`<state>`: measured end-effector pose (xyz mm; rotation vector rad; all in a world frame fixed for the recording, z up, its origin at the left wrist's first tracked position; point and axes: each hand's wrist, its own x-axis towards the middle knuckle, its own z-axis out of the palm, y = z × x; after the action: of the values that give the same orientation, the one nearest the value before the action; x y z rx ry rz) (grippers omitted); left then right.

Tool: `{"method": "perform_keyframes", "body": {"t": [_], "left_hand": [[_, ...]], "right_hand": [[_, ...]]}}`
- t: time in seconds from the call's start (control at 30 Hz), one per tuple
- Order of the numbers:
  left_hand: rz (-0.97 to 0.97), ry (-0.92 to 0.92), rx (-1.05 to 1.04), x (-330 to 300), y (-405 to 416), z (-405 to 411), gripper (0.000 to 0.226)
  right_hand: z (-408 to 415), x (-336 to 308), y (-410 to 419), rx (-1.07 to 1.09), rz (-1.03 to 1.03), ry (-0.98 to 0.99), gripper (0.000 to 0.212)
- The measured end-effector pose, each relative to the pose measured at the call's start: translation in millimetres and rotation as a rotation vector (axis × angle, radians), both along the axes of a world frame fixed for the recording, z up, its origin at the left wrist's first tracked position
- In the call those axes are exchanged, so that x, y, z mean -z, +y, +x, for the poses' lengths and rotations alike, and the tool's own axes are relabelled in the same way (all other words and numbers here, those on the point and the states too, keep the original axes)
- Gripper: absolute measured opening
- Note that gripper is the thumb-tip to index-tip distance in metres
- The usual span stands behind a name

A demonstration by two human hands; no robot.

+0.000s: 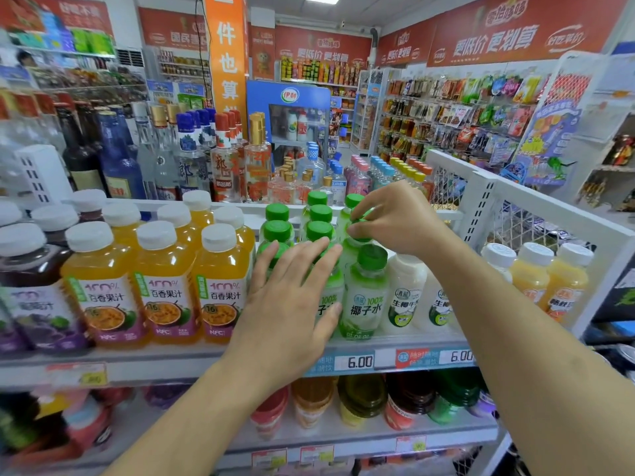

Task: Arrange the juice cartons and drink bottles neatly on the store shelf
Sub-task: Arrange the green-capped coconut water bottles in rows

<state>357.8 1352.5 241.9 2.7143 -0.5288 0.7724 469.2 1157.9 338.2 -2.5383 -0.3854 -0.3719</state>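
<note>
The green-capped coconut water bottles [364, 290] stand upright in rows at the centre of the store shelf [213, 364], long axes vertical, between the orange passion-fruit juice bottles [161, 286] at nine o'clock and the white coconut milk bottles [407, 293] at three o'clock.

The left hand [292, 304] lies flat, fingers straight and spread, against the front bottle of the left green row, palm covering its label and fingertips reaching the cap; it grips nothing. The right hand [395, 218] is further back, at about one o'clock from the left, with fingers curled down and pinching the green cap [359, 231] of a bottle in the second rank of the right-hand row. Part of that cap is hidden by the fingers, so the grip looks like a pinch from above, though how firm it is cannot be told.

The relation that matters: the pinched bottle sits directly under the right hand and behind the front bottle. The right hand is the nearer one to it, so any straightening of that bottle probably falls to it, while the left hand steadies the neighbouring row at nine o'clock.
</note>
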Motion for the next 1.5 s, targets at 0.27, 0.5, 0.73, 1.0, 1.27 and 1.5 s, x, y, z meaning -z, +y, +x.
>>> {"method": "perform_keyframes", "body": {"t": [0.27, 0.5, 0.73, 1.0, 1.27, 1.5], "left_hand": [[0.001, -0.047, -0.029, 10, -3, 1, 0.079], [-0.034, 0.018, -0.01, -1, -5, 6, 0.073], [-0.084, -0.024, 0.013, -6, -2, 0, 0.064], [-0.734, 0.204, 0.295, -49, -27, -35, 0.068], [-1.084, 0.429, 0.259, -36, -34, -49, 0.061], [-1.407, 0.531, 0.264, -33, -40, -54, 0.056]], "right_hand": [[-12, -22, -15, -0.027, 0.14, -0.102, 0.02], [-34, -63, -22, 0.021, 0.354, -0.353, 0.02], [-66, -74, -29, -0.065, 0.469, -0.553, 0.018], [-103, -39, -14, -0.185, 0.538, -0.396, 0.015], [-118, 1, -25, -0.206, 0.721, -0.174, 0.014], [-152, 53, -33, -0.278, 0.849, 0.172, 0.027]]}}
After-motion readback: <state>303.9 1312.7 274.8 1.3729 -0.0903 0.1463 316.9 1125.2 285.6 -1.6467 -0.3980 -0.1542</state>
